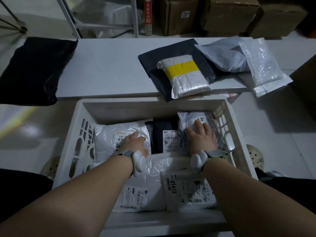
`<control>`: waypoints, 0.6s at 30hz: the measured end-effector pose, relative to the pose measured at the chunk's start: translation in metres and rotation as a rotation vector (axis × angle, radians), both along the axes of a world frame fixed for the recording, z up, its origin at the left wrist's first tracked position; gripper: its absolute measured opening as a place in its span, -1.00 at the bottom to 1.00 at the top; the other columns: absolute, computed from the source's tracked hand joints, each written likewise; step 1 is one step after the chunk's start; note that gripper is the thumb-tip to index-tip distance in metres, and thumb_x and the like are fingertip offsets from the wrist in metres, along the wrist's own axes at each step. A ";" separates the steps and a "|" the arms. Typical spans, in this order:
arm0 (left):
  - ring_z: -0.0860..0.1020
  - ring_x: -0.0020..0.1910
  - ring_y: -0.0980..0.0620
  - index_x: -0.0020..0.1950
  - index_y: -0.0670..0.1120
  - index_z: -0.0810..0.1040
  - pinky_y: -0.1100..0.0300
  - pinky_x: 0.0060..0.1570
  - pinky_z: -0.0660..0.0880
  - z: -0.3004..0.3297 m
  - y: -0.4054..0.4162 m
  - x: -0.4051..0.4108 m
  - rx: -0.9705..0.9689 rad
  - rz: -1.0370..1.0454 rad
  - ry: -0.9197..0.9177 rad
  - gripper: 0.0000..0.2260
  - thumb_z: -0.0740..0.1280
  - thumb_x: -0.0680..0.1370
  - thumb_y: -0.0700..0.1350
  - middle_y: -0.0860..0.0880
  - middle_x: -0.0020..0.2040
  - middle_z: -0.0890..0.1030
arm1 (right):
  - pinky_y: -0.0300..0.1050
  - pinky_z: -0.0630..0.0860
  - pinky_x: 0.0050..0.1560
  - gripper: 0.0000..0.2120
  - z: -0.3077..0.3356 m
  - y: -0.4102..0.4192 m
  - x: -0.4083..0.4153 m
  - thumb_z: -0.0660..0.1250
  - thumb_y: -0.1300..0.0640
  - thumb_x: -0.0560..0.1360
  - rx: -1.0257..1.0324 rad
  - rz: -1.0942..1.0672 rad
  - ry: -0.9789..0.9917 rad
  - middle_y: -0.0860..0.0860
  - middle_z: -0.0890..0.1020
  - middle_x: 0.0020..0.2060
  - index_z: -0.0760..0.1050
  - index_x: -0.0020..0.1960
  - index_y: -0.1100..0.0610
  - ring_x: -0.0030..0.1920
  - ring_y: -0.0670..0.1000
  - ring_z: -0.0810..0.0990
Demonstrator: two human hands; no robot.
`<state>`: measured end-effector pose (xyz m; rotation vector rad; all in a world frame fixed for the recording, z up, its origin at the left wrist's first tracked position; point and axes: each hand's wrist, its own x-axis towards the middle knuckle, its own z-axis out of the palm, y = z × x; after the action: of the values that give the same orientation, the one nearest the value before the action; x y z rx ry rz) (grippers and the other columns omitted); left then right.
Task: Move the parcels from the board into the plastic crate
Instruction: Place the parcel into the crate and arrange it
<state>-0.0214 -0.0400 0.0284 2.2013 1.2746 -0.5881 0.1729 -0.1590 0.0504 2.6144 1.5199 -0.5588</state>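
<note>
The white plastic crate (71, 134) stands on the floor in front of the white board (106, 69) and holds several labelled parcels. My left hand (135, 142) rests flat on a white bubble mailer (109, 135) at the crate's left. My right hand (201, 135) presses with spread fingers on a grey poly parcel (191, 118) at the crate's right. A black parcel (159, 134) lies between them. On the board's right part lie a white parcel with yellow tape (186, 74) on top of a dark flat parcel (153, 60), a grey bag (224, 55) and a clear bubble mailer (263, 64).
A black bag (32, 69) drapes over the board's left end. Cardboard boxes (222, 14) and a metal shelf frame (106, 16) stand behind the board. My shoes (256, 154) flank the crate on the pale tiled floor.
</note>
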 end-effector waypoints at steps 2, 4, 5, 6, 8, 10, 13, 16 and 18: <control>0.02 0.52 -0.15 0.44 -0.02 0.29 -0.03 0.48 0.11 -0.003 0.000 0.000 -0.007 -0.015 0.009 -0.51 0.25 0.53 0.05 -0.08 0.56 -0.03 | 0.17 0.06 0.44 -0.53 0.000 0.001 0.005 0.16 0.21 0.55 -0.020 -0.004 0.014 0.04 -0.03 0.51 0.23 0.42 -0.05 0.51 0.22 -0.14; 0.02 0.52 -0.15 0.43 -0.01 0.31 -0.04 0.48 0.11 -0.005 0.002 0.000 -0.013 -0.019 0.011 -0.52 0.25 0.53 0.04 -0.07 0.56 -0.02 | 0.15 0.15 0.42 -0.51 0.002 0.005 0.010 0.16 0.22 0.54 -0.053 -0.011 0.038 0.03 -0.02 0.51 0.23 0.43 -0.06 0.51 0.21 -0.11; 0.02 0.52 -0.15 0.44 -0.01 0.31 -0.06 0.48 0.11 -0.006 0.002 0.000 -0.016 -0.019 0.011 -0.52 0.25 0.53 0.05 -0.07 0.56 -0.03 | 0.14 0.18 0.40 -0.51 0.002 0.006 0.011 0.16 0.22 0.54 -0.069 -0.012 0.047 0.03 0.00 0.51 0.23 0.43 -0.06 0.51 0.21 -0.09; 0.01 0.52 -0.16 0.44 0.00 0.31 -0.07 0.48 0.11 -0.006 0.002 0.000 -0.017 -0.019 0.012 -0.52 0.25 0.53 0.05 -0.06 0.57 -0.03 | 0.13 0.20 0.40 -0.51 0.003 0.007 0.012 0.16 0.21 0.54 -0.078 -0.012 0.049 0.03 0.00 0.50 0.23 0.43 -0.06 0.50 0.21 -0.08; 0.01 0.53 -0.16 0.42 0.00 0.32 -0.08 0.47 0.12 -0.006 0.002 0.000 -0.019 -0.022 0.021 -0.53 0.25 0.52 0.06 -0.06 0.57 -0.04 | 0.15 0.19 0.41 -0.51 0.002 0.007 0.011 0.15 0.19 0.53 -0.089 -0.010 0.045 0.03 -0.01 0.50 0.22 0.44 -0.05 0.50 0.23 -0.10; -0.01 0.54 -0.15 0.42 0.01 0.33 -0.08 0.47 0.12 -0.004 0.002 0.000 -0.032 -0.016 0.025 -0.54 0.24 0.53 0.06 -0.05 0.57 -0.07 | 0.17 0.16 0.43 -0.51 0.002 0.008 0.010 0.15 0.17 0.54 -0.092 -0.013 0.038 0.04 -0.02 0.51 0.21 0.44 -0.06 0.50 0.24 -0.12; 0.04 0.53 -0.13 0.45 0.00 0.31 -0.02 0.48 0.12 0.004 0.001 -0.001 -0.044 -0.009 0.005 -0.54 0.23 0.56 0.04 -0.05 0.57 -0.03 | 0.17 0.12 0.43 -0.49 0.006 0.008 0.007 0.17 0.19 0.51 -0.095 -0.020 0.043 0.04 0.01 0.50 0.24 0.43 -0.07 0.49 0.23 -0.09; 0.31 0.42 -0.09 0.42 -0.05 0.36 0.12 0.37 0.29 0.010 0.001 -0.003 -0.021 0.015 -0.049 -0.57 0.23 0.56 0.01 -0.07 0.50 0.22 | 0.15 0.14 0.39 -0.52 0.012 0.009 0.001 0.20 0.20 0.47 -0.080 -0.056 0.047 0.04 0.07 0.46 0.31 0.36 -0.06 0.46 0.23 -0.01; 0.42 0.32 -0.08 0.41 -0.06 0.38 0.14 0.29 0.37 0.014 0.001 -0.002 -0.020 0.054 -0.078 -0.58 0.22 0.56 -0.02 -0.07 0.41 0.37 | 0.13 0.12 0.41 -0.52 0.016 0.008 -0.003 0.22 0.19 0.48 -0.080 -0.077 0.052 0.03 0.06 0.48 0.31 0.37 -0.03 0.49 0.20 -0.02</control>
<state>-0.0234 -0.0386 0.0425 2.1447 1.2778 -0.4875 0.1696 -0.1509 0.0664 2.6265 1.3856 -0.6846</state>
